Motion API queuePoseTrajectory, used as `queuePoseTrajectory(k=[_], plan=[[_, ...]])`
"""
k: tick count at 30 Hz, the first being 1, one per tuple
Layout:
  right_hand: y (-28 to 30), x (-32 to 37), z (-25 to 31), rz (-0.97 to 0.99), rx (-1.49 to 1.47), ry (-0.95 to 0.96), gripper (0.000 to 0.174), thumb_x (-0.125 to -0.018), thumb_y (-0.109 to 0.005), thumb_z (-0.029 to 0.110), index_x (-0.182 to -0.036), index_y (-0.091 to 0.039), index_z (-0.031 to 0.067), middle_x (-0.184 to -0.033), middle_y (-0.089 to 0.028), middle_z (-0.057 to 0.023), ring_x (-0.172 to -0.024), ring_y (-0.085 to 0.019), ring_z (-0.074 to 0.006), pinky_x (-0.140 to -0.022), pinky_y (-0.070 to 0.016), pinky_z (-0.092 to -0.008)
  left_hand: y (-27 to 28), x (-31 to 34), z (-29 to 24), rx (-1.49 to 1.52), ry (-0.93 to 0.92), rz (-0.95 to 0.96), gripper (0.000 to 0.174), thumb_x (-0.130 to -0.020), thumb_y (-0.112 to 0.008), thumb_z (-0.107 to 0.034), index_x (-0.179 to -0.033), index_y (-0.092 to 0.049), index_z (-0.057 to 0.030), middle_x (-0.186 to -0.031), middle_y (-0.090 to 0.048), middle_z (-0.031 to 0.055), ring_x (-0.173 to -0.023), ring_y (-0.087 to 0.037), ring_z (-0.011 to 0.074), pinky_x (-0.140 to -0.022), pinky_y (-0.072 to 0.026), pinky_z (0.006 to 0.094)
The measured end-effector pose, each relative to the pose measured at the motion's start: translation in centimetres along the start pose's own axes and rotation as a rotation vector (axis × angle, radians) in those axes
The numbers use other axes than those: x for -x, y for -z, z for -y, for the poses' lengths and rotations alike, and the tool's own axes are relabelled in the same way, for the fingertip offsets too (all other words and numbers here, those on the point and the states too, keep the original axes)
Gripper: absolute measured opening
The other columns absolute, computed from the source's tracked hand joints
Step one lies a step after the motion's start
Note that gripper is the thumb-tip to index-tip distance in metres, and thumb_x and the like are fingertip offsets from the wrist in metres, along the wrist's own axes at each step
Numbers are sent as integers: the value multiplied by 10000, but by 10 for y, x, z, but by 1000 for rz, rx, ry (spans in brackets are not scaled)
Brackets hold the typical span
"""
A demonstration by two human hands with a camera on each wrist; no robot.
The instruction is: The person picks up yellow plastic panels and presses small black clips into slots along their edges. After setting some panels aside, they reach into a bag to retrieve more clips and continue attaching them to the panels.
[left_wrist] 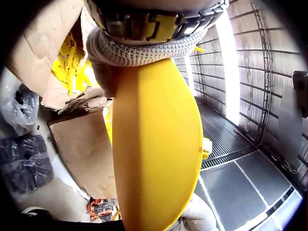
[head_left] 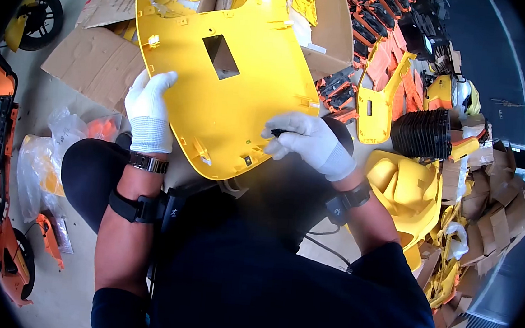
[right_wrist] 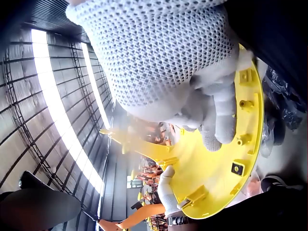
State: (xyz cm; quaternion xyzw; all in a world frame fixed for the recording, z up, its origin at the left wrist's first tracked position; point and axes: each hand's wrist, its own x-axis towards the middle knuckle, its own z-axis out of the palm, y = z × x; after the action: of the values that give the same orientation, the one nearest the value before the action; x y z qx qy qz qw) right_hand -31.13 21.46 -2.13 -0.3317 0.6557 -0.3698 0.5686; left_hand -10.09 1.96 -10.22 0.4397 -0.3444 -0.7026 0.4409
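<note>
A large curved yellow panel (head_left: 217, 113) lies over the lap, inner side up, with a rectangular opening. The white-gloved left hand (head_left: 148, 113) grips its left edge, thumb on the inner face. Over the lower right edge, the gloved right hand (head_left: 314, 145) pinches a small black object (head_left: 278, 132). A dark square clip (head_left: 248, 160) sits in the panel near that edge. The left wrist view shows the smooth outer side of the panel (left_wrist: 159, 144). In the right wrist view the right hand (right_wrist: 163, 62) has curled fingers over the panel (right_wrist: 192, 168); the black object is hidden there.
Open cardboard boxes (head_left: 329, 45) with yellow parts stand beyond the panel. At right are another yellow panel (head_left: 375, 121), black ringed parts (head_left: 421, 133) and a yellow shell (head_left: 407, 192). Plastic bags (head_left: 38, 163) lie at left, near orange frames (head_left: 5, 248).
</note>
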Motion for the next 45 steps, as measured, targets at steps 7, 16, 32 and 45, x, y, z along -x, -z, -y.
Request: queuePoseTrajectory(k=[7, 16, 32, 45], plan=[[0, 0, 6, -12, 318, -30, 267, -966, -563, 109, -1173, -635, -45, -936, -693, -105, -704, -675, -143, -682, -550, -261, -1, 4, -5, -9, -27, 52, 345, -843, -669, -76, -1149, -662, 83, -996, -709, 90, -866, -657, 166, -805, -515, 281], [1, -13, -4, 11, 507, 82, 261, -922, -623, 125, -1135, -658, -23, -904, -696, -117, -765, -688, -157, -736, -550, -287, -2, 6, -5, -37, -35, 43, 361, -829, -678, -71, -1156, -664, 79, -986, -710, 85, -852, -649, 155, -797, -511, 277], [10, -20, -8, -134, 1059, 366, 193, -873, -642, 116, -1049, -676, 44, -976, -694, -144, -894, -677, -311, -792, -535, -372, -5, 7, -3, 3, -51, 67, 395, -830, -661, -48, -1203, -635, 78, -1025, -700, 89, -875, -656, 157, -804, -519, 271], [-1, -36, -22, -82, 995, 320, 182, -854, -641, 90, -1023, -664, 27, -893, -668, -159, -854, -669, -325, -774, -534, -379, -4, 10, -6, 16, -51, 86, 358, -846, -650, -50, -1180, -642, 82, -1014, -699, 88, -866, -651, 157, -804, -513, 265]])
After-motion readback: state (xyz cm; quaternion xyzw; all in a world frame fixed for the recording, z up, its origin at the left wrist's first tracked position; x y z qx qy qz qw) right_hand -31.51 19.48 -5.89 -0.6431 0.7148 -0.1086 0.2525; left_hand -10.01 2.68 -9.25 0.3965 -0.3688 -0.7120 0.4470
